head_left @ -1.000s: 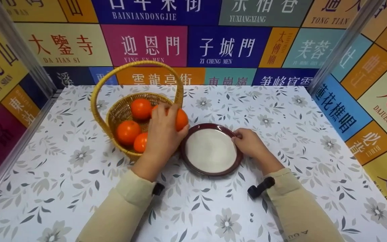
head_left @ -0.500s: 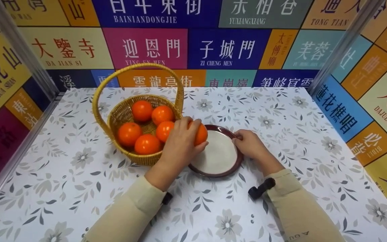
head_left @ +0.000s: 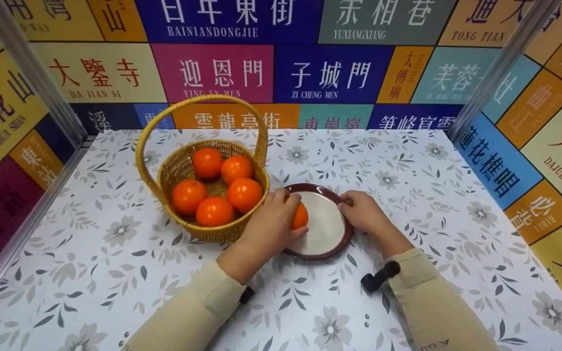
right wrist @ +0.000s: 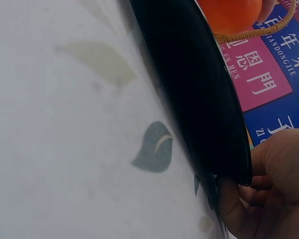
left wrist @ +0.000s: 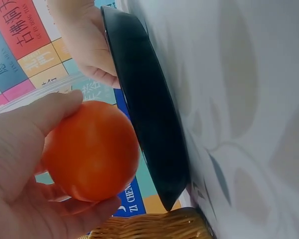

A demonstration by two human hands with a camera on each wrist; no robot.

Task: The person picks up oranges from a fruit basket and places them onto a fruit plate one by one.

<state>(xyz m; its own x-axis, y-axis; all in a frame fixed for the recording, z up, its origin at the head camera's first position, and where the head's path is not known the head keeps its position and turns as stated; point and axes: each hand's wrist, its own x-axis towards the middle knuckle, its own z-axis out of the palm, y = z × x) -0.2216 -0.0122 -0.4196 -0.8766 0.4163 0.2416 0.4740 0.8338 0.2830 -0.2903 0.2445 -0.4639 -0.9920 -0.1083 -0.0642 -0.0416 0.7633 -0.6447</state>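
Orange fruit (left wrist: 92, 149), part-hidden, gripped in the left hand (head_left: 272, 222) — I count five more fruits (head_left: 215, 212) in one basket (head_left: 216, 235) alongside. The right hand (head_left: 366, 213) pinches one plate (head_left: 327, 224).

The right wrist view looks dimmer than the head's.

Occlusions and cut-offs

Head view: left hand (head_left: 270, 224) covers much of held orange (head_left: 301, 215) and left rim of plate (head_left: 327, 224). Near edge, both near corners of table (head_left: 417, 195) out of frame; sleeves (head_left: 437, 302) cut off toward that edge. Left-wrist view: basket (left wrist: 152, 226) cropped, plate's upper face hidden. Right-wrist view: orange cropped.
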